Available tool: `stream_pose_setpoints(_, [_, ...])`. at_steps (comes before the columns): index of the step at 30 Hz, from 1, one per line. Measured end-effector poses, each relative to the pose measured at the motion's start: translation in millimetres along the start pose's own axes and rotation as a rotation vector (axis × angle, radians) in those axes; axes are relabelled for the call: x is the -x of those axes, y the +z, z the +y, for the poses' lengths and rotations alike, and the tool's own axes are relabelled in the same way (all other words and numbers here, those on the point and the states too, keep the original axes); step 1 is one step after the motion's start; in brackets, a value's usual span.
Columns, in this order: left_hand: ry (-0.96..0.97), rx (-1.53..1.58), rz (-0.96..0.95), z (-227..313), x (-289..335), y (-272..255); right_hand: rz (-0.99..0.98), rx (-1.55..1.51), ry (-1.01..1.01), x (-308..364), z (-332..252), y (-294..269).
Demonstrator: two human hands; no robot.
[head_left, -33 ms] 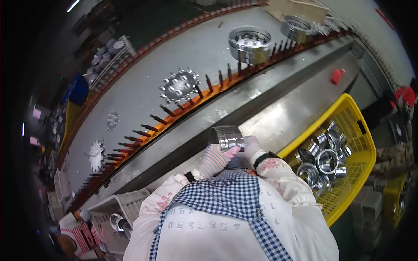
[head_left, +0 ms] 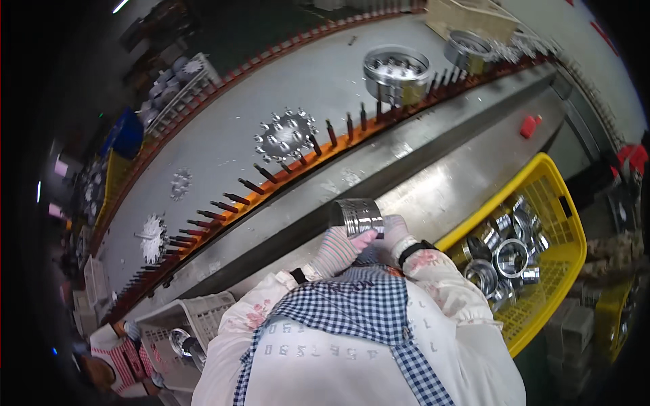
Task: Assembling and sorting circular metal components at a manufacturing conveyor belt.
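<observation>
A: Where is the metal ring [head_left: 357,215]?

B: Just in front of the chest, above the near part of the steel trough [head_left: 443,186]. Whether it rests on the metal or is lifted, I can't tell.

A: How do the 2 hands hold it?

B: The left hand [head_left: 338,250] is curled closed on its near left side, thumb laid along the wall. The right hand [head_left: 395,234] looks folded onto its right end, though those fingertips are hidden. Gripping from 2 sides probably stops it rolling or turning.

A: Why so close to the body?

B: I'd guess it keeps the elbows bent and the ring easy to see.

A: And the yellow basket [head_left: 577,227]?

B: Near right, beside the right forearm, with several loose rings [head_left: 511,258] heaped inside. That spot seems chosen for a short reach, and its high walls keep round pieces from rolling off.

A: Beyond the trough?

B: A row of upright pegs [head_left: 252,186] edges the grey table [head_left: 223,128]. A studded disc [head_left: 286,134] sits farther in, just behind the pegs, apart from the hands.
</observation>
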State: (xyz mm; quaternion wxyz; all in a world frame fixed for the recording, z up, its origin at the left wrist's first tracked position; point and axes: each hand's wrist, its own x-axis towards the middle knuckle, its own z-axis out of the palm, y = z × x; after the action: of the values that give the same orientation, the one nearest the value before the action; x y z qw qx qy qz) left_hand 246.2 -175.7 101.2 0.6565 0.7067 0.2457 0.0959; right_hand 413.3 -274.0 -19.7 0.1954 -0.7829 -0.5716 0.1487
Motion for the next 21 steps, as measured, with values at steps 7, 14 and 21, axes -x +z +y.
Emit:
stream_pose_setpoints(7, [-0.033, 0.139, 0.008, 0, -4, 12, -0.017, -0.269, 0.014, -15, 33, 43])
stream_pose_setpoints(14, [-0.265, 0.359, 0.315, -37, 31, -64, -0.467, -0.186, 0.098, -8, -60, -115])
stream_pose_setpoints(21, [-0.264, -0.427, 0.475, -103, 123, -128, 0.812, 0.167, -0.286, -78, -53, -190])
